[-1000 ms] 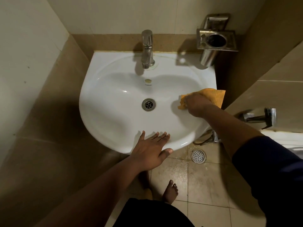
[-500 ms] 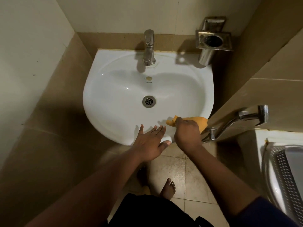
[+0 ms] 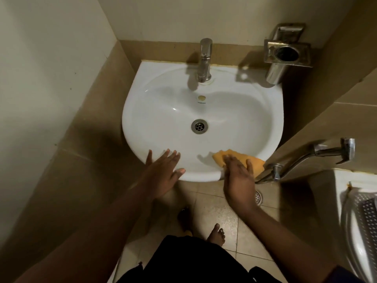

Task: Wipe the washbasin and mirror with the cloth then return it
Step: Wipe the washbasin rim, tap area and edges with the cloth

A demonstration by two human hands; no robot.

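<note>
A white washbasin [image 3: 167, 111] hangs on the tiled wall, with a steel tap [image 3: 204, 60] at the back and a drain [image 3: 199, 126] in the middle. An orange cloth [image 3: 256, 163] lies on the basin's front right rim. My right hand [image 3: 238, 178] presses flat on the cloth, fingers spread over it. My left hand [image 3: 163, 170] rests open on the front left rim, palm down, holding nothing. No mirror is in view.
A steel cup holder [image 3: 286, 56] is fixed to the wall at the back right. A spray tap with its pipe [image 3: 326, 153] juts from the right wall. A metal rack [image 3: 363, 227] sits at the right edge. A floor drain [image 3: 258, 198] and my bare feet are below.
My right hand dragged the cloth from the basin's right side down to the front right rim. My left hand slid a little left along the front rim.
</note>
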